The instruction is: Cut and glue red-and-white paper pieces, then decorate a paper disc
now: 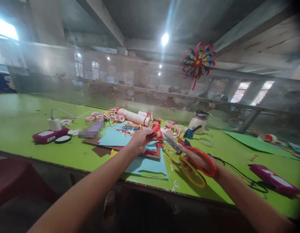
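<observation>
Red paper scrap (156,130) pinched in the left hand (140,139), above the sheets of blue paper (147,163) spread on the green table (23,123). Scissors (188,158) with red and yellow loops gripped in the right hand (197,160), fingers through the loops, blades slightly parted and pointing at the scrap. Behind: white rolls (134,117), small cups (170,124), a white jar (197,122). To the left, a charger (54,123) and a purple box (49,135). On the mesh fence, a paper pinwheel (197,61).
</observation>
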A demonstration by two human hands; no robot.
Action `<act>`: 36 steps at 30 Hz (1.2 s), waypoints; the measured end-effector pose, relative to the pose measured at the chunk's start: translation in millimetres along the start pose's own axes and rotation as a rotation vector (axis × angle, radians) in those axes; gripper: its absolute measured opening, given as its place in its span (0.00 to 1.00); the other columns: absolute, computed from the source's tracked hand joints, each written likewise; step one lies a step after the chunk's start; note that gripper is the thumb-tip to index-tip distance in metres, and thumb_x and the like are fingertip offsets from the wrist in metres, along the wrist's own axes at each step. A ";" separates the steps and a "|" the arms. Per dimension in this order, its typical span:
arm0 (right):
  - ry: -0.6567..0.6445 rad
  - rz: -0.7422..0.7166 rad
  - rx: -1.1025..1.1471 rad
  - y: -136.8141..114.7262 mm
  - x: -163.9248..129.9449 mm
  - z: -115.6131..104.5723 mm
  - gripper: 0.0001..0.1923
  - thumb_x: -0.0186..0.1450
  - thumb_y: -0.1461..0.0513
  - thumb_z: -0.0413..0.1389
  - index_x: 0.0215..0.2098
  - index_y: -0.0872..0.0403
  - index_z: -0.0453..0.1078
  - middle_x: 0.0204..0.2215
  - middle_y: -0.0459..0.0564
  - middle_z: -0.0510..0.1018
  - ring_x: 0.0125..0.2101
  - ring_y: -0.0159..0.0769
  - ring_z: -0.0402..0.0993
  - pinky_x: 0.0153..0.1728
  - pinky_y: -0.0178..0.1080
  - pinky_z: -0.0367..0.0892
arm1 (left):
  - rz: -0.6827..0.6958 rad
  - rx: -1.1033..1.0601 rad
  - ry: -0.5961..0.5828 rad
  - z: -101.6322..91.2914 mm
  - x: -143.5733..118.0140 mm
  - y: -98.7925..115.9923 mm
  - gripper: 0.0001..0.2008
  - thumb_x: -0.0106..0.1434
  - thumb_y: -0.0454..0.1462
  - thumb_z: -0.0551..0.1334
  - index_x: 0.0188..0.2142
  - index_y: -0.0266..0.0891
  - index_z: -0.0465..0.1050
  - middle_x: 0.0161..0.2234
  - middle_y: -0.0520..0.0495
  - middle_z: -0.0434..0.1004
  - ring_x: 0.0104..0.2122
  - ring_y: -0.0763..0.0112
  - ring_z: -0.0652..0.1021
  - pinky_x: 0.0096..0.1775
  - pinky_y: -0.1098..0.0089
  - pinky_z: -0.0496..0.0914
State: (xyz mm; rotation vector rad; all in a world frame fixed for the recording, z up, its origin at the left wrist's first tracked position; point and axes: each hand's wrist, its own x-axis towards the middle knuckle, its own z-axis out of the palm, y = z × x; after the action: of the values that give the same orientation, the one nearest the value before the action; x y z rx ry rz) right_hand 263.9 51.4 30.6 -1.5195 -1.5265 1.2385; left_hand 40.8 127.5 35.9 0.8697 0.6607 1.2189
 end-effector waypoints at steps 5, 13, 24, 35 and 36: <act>-0.064 0.055 -0.005 -5.5 -13.3 -4.3 0.26 0.62 0.41 0.48 0.24 0.54 0.67 0.17 0.46 0.75 0.18 0.34 0.72 0.20 0.36 0.69 | -0.003 0.005 0.012 -7.6 10.1 -4.9 0.07 0.57 0.29 0.61 0.23 0.31 0.74 0.24 0.43 0.77 0.26 0.72 0.78 0.32 0.73 0.72; 0.247 -0.017 -0.723 -14.3 -25.1 9.6 0.19 0.58 0.45 0.55 0.30 0.53 0.68 0.20 0.48 0.74 0.22 0.40 0.72 0.24 0.40 0.66 | 0.081 0.051 0.023 -24.9 11.7 -5.5 0.04 0.56 0.31 0.62 0.27 0.30 0.74 0.25 0.43 0.78 0.26 0.72 0.77 0.32 0.73 0.71; 0.289 -0.045 -1.336 -9.8 -34.8 37.5 0.21 0.62 0.54 0.50 0.49 0.58 0.69 0.38 0.64 0.78 0.38 0.57 0.75 0.33 0.46 0.64 | 0.151 0.128 -0.058 -28.7 11.0 -3.7 0.09 0.49 0.37 0.68 0.27 0.31 0.74 0.25 0.44 0.78 0.26 0.71 0.77 0.33 0.70 0.69; 0.495 -0.515 -0.507 -55.1 22.0 51.9 0.14 0.64 0.53 0.52 0.33 0.55 0.72 0.26 0.48 0.77 0.27 0.35 0.74 0.31 0.36 0.64 | 0.035 0.231 -0.340 -24.3 1.8 -2.3 0.12 0.47 0.39 0.69 0.24 0.31 0.74 0.21 0.45 0.75 0.22 0.73 0.74 0.25 0.74 0.61; 0.474 -0.486 -0.439 -53.9 31.4 53.6 0.15 0.63 0.52 0.52 0.30 0.55 0.71 0.23 0.47 0.76 0.24 0.34 0.72 0.29 0.36 0.64 | 0.021 0.253 -0.373 -24.0 1.0 -2.2 0.11 0.47 0.39 0.69 0.24 0.32 0.73 0.21 0.45 0.74 0.21 0.74 0.73 0.25 0.74 0.61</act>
State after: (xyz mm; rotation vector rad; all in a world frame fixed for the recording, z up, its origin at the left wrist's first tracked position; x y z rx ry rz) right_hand 190.8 79.0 56.4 -1.4358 -1.7504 0.2511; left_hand 22.4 133.3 21.5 1.2809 0.5083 0.9667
